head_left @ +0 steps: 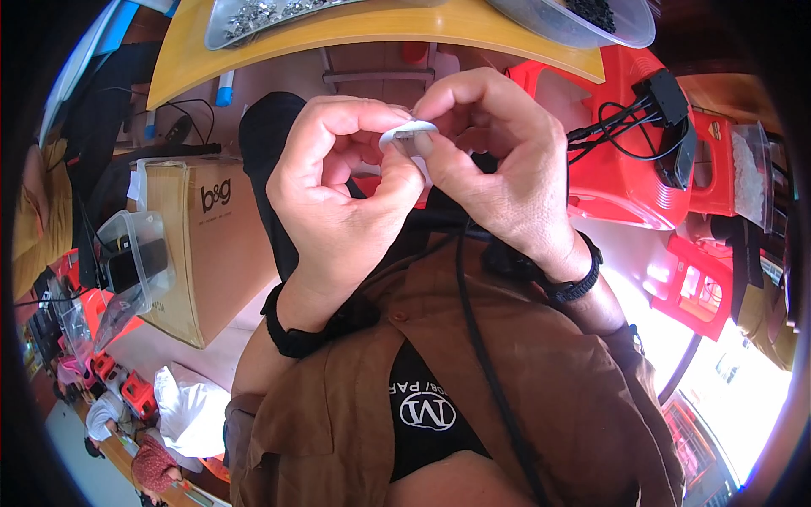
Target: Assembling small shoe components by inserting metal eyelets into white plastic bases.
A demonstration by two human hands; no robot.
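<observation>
Between my two hands, in front of my chest, is a small white rounded piece (387,136) with a little grey metal-looking part (405,134) on it. Its exact kind is too small to make out. My left hand (334,182) pinches it from the left between thumb and forefinger. From the right, my right hand (511,160) closes thumb and forefinger on the same piece, thumb tip against the metal part. The other fingers of both hands are curled, and the underside of the piece is partly hidden by my thumbs.
Ahead is a yellow table (355,32) with a tray of small metal parts (221,35) and a clear bowl of black pieces (549,17). Right stands a red stool (621,182) bearing black cabled devices (663,97). A cardboard box (224,253) is on my left.
</observation>
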